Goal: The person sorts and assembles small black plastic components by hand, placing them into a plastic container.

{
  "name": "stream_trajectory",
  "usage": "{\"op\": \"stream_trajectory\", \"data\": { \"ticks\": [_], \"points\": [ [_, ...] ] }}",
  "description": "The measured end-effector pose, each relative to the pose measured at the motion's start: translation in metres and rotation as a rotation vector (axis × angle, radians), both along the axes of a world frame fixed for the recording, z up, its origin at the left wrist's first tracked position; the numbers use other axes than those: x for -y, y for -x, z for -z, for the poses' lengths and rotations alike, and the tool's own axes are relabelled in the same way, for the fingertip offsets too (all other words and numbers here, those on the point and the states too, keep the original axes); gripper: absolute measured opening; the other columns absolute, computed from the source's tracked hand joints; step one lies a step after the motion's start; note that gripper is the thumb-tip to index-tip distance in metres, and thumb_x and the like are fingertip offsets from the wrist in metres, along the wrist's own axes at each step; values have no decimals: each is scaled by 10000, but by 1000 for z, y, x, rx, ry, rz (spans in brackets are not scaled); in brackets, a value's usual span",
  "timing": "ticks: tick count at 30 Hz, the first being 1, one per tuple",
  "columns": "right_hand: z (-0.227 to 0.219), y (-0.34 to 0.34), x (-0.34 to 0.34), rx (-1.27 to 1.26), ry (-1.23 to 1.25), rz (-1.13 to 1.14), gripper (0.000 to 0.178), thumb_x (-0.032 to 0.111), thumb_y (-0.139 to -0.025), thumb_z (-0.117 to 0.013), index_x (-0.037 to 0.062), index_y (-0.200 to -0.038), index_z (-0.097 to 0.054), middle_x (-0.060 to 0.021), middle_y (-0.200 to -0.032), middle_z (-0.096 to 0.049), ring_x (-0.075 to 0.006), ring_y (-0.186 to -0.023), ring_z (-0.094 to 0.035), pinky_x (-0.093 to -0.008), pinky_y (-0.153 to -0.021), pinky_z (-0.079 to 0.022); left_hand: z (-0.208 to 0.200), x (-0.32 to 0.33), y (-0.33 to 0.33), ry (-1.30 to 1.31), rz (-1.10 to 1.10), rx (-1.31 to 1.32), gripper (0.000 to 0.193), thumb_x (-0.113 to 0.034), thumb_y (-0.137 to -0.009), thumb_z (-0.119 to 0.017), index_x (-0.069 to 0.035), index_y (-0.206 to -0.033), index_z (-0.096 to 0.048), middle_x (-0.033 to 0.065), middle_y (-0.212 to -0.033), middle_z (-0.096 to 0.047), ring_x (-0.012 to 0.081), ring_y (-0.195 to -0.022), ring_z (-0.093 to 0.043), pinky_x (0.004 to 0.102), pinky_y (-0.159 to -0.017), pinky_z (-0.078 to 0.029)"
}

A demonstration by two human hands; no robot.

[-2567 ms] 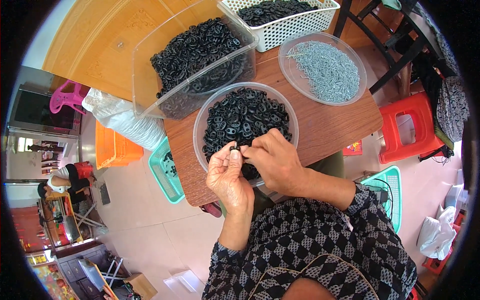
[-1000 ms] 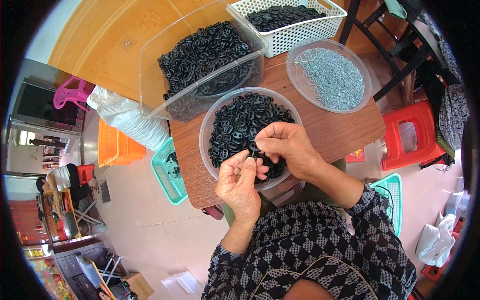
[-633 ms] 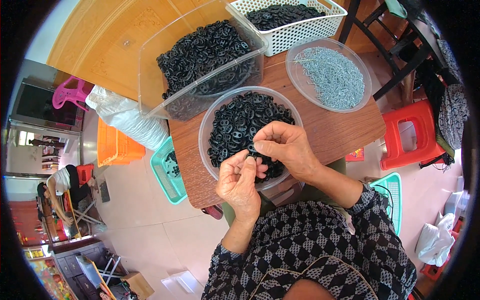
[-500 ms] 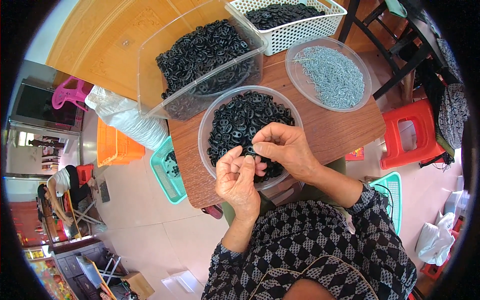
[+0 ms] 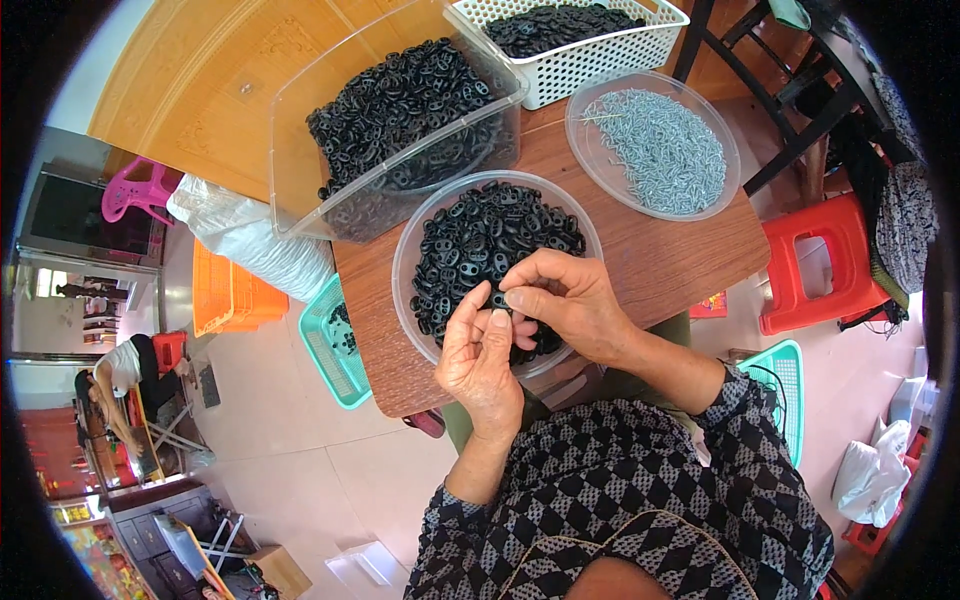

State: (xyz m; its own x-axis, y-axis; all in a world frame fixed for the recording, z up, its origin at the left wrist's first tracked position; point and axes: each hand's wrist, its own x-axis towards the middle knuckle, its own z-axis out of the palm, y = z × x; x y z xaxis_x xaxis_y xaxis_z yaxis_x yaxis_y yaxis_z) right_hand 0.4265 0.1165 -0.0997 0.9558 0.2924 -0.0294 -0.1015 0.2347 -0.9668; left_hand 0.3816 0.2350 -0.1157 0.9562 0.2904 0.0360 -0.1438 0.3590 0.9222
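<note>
Over a round clear tub (image 5: 400, 262) of small black oval two-hole plastic pieces (image 5: 470, 240), my two hands meet fingertip to fingertip. My left hand (image 5: 480, 365), fingers closed, pinches one black two-hole piece (image 5: 498, 299). From the right, my right hand (image 5: 575, 305) has thumb and index finger pressed together against that piece; whatever is between them is hidden or too small to name. Behind the tub to the right, a round clear lid-like tray (image 5: 578, 140) carries many small silvery metal pins or screws (image 5: 665, 150).
A large clear bin (image 5: 395, 170) and a white perforated basket (image 5: 600, 70), both with black pieces, stand at the back of the wooden table (image 5: 690, 260). Green baskets (image 5: 335, 360), a red stool (image 5: 820, 265) and an orange crate (image 5: 230, 290) surround it. Another person (image 5: 125, 375) sits far left.
Both hands stay nearly in place at the tub. The black piece between the fingertips shows more plainly now, and the whole view has shifted slightly.
</note>
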Motion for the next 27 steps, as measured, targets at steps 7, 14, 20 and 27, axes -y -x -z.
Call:
{"op": "stream_trajectory", "data": {
  "ticks": [7, 14, 20, 27],
  "points": [
    [5, 6, 0, 148, 120, 64, 67, -6, -856, -578, -9, -917, -604, -59, -793, -548, -116, -641, -559, -257, -530, -466, -2, 3, 1, -16, 54, -35, 301, -37, -927, -548, 53, -1214, -543, 79, -861, -626, 126, -693, -604, 251, -585, -529],
    [11, 10, 2, 670, 434, 165, 288, -9, -744, -698, 19, -1020, -626, -71, -892, -576, -162, -726, -525, -277, -615, -444, -5, 2, 0, -1, -52, -91, 244, 4, -909, -558, 63, -1144, -593, 70, -913, -625, 99, -764, -582, 218, -677, -507],
    [14, 9, -1, 895, 558, 323, 368, 18, -672, -746, 30, -1022, -633, -78, -889, -585, -189, -719, -524, -290, -603, -432, -8, 4, -1, 135, -29, -119, 231, 21, -898, -565, 87, -1117, -593, 68, -963, -622, 80, -786, -565, 198, -714, -484],
    [15, 9, 5, 775, 474, 287, 357, 17, -667, -753, 35, -1005, -642, -52, -862, -594, -150, -720, -515, -265, -582, -429, 1, -5, 1, 115, 46, -78, 253, -16, -890, -593, 62, -1131, -599, 61, -979, -631, 95, -808, -567, 215, -682, -474]
  ]
}}
